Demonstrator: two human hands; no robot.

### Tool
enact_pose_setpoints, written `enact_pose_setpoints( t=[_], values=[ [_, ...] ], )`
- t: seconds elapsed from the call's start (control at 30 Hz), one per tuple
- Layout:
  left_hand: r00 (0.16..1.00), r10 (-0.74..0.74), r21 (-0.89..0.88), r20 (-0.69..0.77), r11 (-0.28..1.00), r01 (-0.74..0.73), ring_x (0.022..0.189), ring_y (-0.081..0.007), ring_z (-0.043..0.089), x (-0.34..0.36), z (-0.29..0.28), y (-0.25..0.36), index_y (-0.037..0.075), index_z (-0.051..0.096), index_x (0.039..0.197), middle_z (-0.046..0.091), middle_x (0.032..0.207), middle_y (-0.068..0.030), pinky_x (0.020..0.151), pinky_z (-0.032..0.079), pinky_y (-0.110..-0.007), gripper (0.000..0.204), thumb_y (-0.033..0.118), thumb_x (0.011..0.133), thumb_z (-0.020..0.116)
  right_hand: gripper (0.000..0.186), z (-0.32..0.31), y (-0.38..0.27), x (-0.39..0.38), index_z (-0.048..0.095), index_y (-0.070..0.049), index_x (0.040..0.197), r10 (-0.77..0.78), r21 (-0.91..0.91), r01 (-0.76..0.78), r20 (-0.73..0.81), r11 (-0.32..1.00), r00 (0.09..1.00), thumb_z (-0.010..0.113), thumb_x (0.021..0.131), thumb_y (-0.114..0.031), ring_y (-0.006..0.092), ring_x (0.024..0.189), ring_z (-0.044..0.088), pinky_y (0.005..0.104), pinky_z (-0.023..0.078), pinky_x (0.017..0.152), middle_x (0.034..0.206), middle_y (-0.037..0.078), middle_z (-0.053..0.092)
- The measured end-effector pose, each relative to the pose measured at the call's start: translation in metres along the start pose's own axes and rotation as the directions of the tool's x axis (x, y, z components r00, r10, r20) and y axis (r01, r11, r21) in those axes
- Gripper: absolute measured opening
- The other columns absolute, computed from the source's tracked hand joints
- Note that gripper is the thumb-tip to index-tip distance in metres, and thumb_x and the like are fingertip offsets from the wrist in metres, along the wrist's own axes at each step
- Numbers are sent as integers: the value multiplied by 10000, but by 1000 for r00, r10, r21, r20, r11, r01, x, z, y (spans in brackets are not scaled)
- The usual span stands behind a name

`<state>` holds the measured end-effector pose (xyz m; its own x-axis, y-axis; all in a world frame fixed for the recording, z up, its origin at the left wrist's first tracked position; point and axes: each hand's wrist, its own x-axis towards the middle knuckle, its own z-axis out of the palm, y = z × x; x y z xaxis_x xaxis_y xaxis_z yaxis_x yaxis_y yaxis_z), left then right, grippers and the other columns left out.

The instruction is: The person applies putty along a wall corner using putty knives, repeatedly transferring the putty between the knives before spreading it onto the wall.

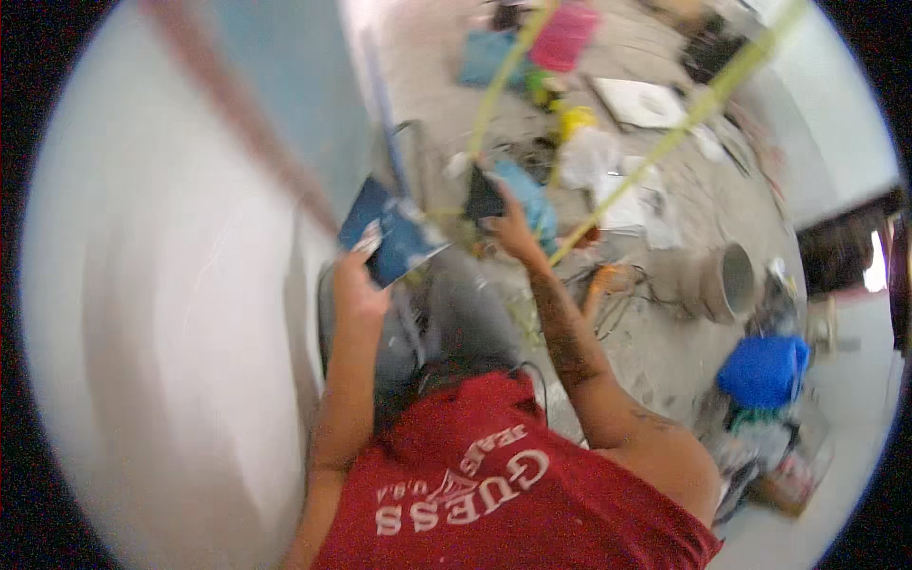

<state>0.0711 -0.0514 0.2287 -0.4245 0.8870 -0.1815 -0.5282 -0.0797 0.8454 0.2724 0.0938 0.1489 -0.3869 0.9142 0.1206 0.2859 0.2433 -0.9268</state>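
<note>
My left hand [364, 285] is closed on the edge of a flat dark-blue piece with whitish smears [399, 236], held in front of my knees near the wall. Its exact kind is blurred. To the right, my right hand [510, 226] grips a small flat black piece [483, 197], also too smeared by motion to name. The two pieces are apart, with a narrow gap between them. My grey trouser legs [465, 309] show below, under the hands.
A pale wall [180, 313] runs close along my left. Yellow poles [655, 138] slant over the littered floor. A bucket [730, 282] lies on its side at the right, beyond a blue bag [765, 370]. Farther off are a white panel [638, 103] and a pink item [565, 38].
</note>
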Motion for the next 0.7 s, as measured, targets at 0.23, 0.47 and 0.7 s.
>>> enact_pose_setpoints(
  t=[0.23,0.47,0.7],
  values=[
    [958,59,175,281,978,-111,835,-164,606,88,93,97,-10,570,1045,613,949,-67,810,485,-322,293,139,800,625,609,-69,-96,76,474,-52,1203,-296,319,322,-130,891,946,538,615,95,216,954,531,327,419,862,1043,118,568],
    [975,-62,738,-213,644,202,1111,-344,437,83,93,133,-97,420,1185,473,1185,-229,976,335,-402,537,229,794,593,474,25,45,98,469,-51,1232,-331,-524,576,490,628,807,509,762,-88,335,1115,475,389,394,945,1180,211,491],
    [999,34,822,16,569,-33,795,-214,615,-82,49,104,-7,619,982,649,914,-90,743,483,-371,265,138,760,637,487,-35,72,-24,453,-8,1212,400,-558,-27,560,830,725,533,754,-151,374,980,504,443,395,851,1106,207,535]
  ],
)
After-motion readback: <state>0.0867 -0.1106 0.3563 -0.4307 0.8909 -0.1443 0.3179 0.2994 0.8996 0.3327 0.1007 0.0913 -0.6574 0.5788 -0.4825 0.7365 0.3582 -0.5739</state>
